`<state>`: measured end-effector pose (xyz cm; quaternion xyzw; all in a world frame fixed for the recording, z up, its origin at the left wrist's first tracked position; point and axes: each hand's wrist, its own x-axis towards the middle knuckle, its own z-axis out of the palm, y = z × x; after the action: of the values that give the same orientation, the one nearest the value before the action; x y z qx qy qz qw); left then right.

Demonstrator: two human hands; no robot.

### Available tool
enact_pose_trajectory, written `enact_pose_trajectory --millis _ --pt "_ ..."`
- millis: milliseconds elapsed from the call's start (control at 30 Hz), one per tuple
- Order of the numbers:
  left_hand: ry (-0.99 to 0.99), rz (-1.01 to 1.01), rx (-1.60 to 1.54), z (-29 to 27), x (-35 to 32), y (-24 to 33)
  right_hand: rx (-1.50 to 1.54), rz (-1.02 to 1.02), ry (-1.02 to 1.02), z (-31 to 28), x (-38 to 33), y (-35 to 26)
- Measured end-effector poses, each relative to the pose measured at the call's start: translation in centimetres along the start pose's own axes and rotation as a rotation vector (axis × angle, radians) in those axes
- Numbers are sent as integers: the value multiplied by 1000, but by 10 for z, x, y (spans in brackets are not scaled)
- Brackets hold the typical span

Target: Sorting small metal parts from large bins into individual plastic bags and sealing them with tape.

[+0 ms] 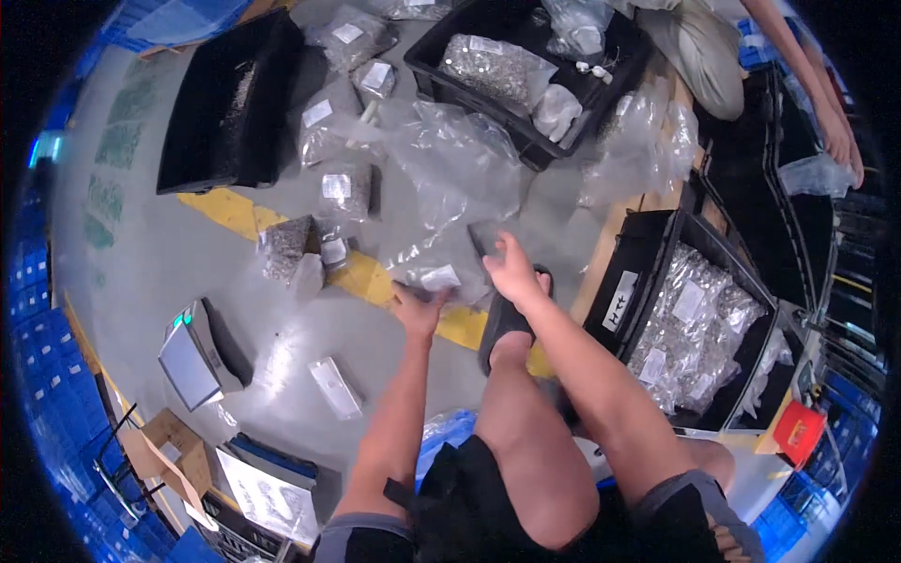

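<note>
A clear plastic bag with a white label lies on the grey floor in front of me, over the yellow line. My left hand is at its near left edge, thumb and fingers spread apart. Whether the fingertips touch the plastic is hard to tell. To the right, my right hand hovers by the bag's right edge, forefinger and thumb apart and nothing visible between them. Beyond the labelled bag spreads a large crumpled clear plastic sheet or bag.
Several labelled bags of small parts lie ahead. Black bins stand at far left, far middle and right. A scale, a white box and a cardboard box are left. Another person's hand holds a clear bag.
</note>
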<state>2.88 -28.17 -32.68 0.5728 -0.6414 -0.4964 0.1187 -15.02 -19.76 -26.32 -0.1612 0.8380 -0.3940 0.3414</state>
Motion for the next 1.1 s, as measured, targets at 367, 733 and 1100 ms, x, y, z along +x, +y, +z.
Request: enact_pose_trajectory --millis 367,733,1100 --pt "-88 475 982 32 -28 15 341 -49 -77 -231 -154 -105" --pt "-155 751 710 50 -15 3 212 233 589 -384 -321 -3" --pt "-448 552 1077 -5 57 2 -240 411 879 -486 -438 194"
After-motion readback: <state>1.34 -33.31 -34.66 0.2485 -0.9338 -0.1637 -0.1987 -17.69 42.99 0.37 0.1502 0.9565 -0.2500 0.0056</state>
